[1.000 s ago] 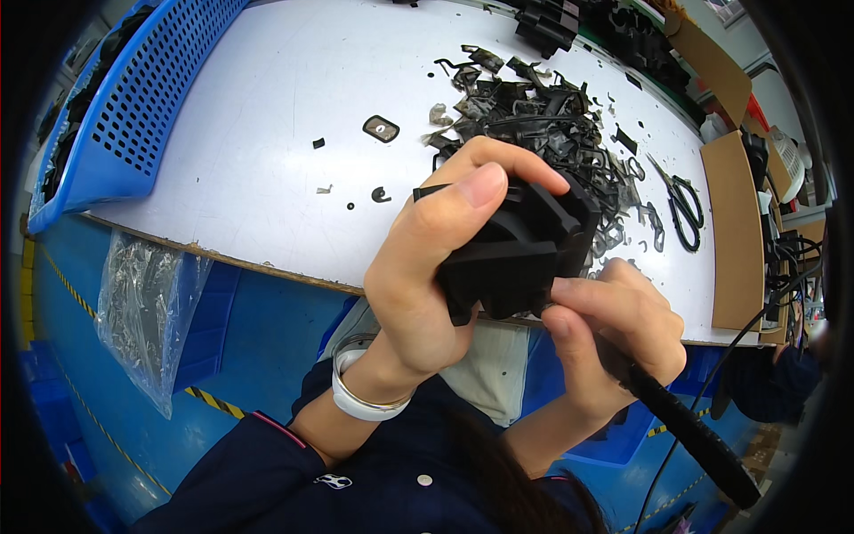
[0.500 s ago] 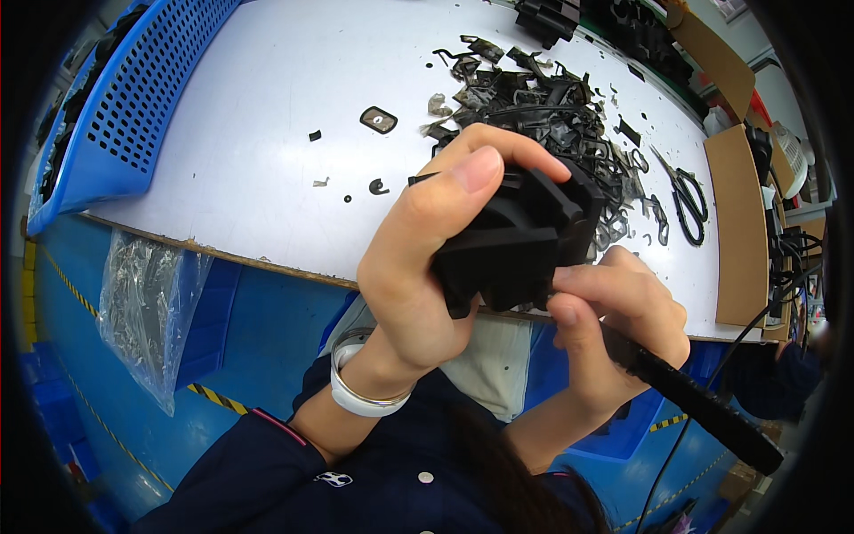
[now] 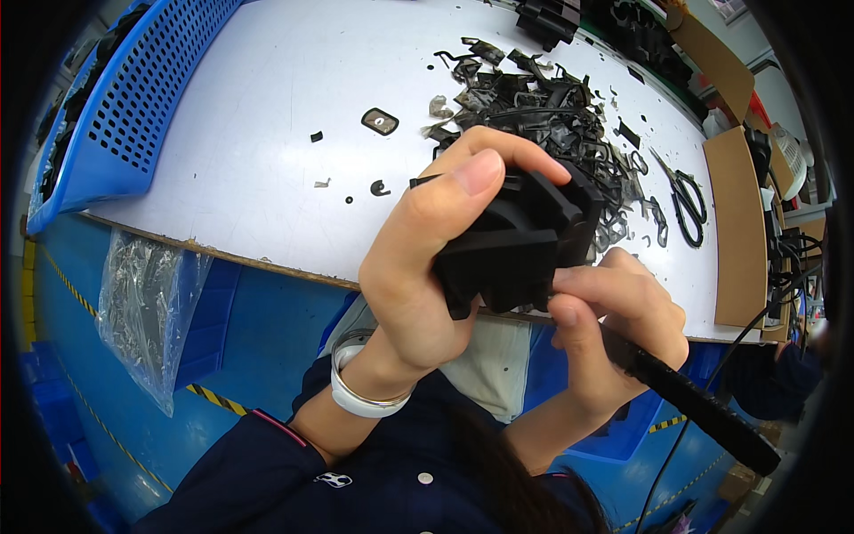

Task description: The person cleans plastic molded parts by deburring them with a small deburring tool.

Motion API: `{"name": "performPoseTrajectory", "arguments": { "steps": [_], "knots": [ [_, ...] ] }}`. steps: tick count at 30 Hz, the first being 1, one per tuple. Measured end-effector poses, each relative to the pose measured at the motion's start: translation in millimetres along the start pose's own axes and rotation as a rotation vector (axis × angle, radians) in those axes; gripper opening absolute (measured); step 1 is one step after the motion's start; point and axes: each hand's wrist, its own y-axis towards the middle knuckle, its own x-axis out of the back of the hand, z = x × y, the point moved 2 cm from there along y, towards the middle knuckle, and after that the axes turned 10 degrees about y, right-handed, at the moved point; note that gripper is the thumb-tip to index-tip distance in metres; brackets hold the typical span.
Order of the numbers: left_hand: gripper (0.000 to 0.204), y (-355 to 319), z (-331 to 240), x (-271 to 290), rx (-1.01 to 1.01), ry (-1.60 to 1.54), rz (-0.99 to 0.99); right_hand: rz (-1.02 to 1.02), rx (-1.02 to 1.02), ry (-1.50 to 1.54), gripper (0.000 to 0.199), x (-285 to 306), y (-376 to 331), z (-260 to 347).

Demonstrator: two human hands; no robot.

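"What is the left hand doing?"
"It is grasping a black plastic part, holding it up above the front edge of the table"
"And the right hand?"
"It is gripping a long black handle, its thumb and forefinger meeting at the part's lower right side"
"What else is lying around?"
"Black scraps are sprawling beyond the part, and scissors are resting near the table's right edge"
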Motion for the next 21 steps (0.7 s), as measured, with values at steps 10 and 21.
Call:
{"name": "performPoseTrajectory", "arguments": {
  "steps": [10, 21],
  "knots": [
    [0.039, 0.7, 1.5, 0.7, -0.023, 0.006, 0.018, -0.021, -0.037, 0.015, 0.019, -0.4, -1.4, -0.6],
    [0.040, 1.3, 0.8, -0.2, 0.000, -0.009, 0.046, -0.015, -0.030, 0.019, 0.019, -0.3, -1.1, -0.7]
  ]
}}
